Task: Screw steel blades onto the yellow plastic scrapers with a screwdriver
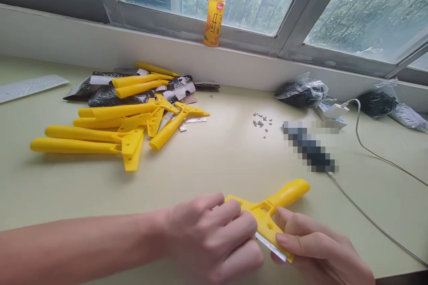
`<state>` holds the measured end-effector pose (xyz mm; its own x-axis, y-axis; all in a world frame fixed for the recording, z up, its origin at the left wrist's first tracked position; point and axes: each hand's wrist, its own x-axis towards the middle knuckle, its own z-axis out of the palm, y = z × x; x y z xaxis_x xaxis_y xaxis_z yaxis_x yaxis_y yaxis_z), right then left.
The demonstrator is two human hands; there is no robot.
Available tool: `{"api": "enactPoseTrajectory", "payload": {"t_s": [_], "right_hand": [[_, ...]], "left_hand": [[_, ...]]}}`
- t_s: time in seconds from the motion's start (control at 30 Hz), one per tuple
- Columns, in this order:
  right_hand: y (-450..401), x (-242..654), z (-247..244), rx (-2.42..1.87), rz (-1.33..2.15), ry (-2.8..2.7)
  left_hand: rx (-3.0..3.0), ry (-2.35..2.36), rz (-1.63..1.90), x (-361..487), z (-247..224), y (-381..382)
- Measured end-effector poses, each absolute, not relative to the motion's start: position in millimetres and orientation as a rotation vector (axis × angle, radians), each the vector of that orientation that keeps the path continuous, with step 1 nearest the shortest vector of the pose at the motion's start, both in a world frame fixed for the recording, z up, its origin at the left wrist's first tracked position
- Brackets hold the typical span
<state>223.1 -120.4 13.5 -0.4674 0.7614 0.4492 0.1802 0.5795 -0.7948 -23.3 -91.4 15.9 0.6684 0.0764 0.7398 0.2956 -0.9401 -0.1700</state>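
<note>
A yellow plastic scraper [261, 216] is held low in the picture between my two hands, its handle pointing up and to the right. A thin metal blade [272, 248] shows along the lower edge of its head. My right hand [323, 246] pinches the right end of the head, the thumb pressed on the face near the blade. With fingers curled, my left hand [219, 238] closes over the left end of the head and hides it; its fingertips are out of sight. Both hands are just above the pale table [214, 164].
Several yellow scrapers [110, 113] lie piled at the left with black packaging [118, 95]. Small screws [259, 122] are scattered at centre right. A blurred dark device [309, 149] with a white cable lies nearby. Black-filled bags [301, 91] and a drink bottle [214, 22] stand toward the window.
</note>
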Motion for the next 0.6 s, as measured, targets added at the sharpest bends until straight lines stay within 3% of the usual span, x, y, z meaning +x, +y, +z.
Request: {"api": "enactPoseTrajectory", "payload": {"t_s": [0.33, 0.6], "right_hand": [[-109.5, 214.0, 40.2, -0.557, 0.912, -1.917], [-108.4, 214.5, 48.7, -0.571, 0.982, -1.915]], "left_hand": [[-3.591, -0.429, -1.326, -28.1, 19.9, -69.3], [-3.721, -0.427, -1.362, -28.1, 23.7, -75.3]]}}
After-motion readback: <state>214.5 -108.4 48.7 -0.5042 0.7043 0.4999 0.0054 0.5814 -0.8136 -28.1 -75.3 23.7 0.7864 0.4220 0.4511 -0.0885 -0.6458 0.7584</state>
